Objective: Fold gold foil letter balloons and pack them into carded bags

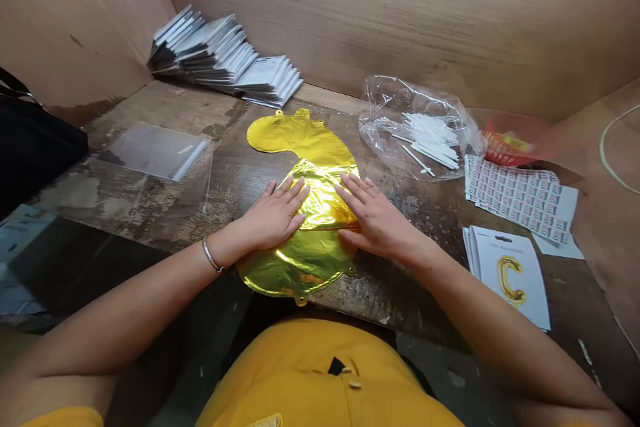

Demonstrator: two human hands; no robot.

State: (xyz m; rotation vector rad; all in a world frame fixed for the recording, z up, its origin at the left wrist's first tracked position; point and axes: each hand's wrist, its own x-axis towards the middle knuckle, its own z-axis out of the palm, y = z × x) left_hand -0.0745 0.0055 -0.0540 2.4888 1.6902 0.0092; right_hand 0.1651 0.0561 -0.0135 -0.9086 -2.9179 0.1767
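A flat, uninflated gold foil balloon [300,133] with a curved outline and small tabs lies in front of me, its lower end at the table's front edge. Crosswise creases run over its shiny middle. My left hand [275,215] rests flat on its left side, fingers stretched out. On the right side lies my right hand [373,217], palm down with fingers extended, covering part of that edge. Both hands touch the foil and neither grips it.
Stacked white packets [215,47] stand at the back left. A clear plastic sleeve [155,147] lies left. To the right are a clear bag [375,113] of white sticks [433,137], a red basket [500,150], sticker sheets [520,197] and foil-balloon cards [530,273] on the wooden table [230,180].
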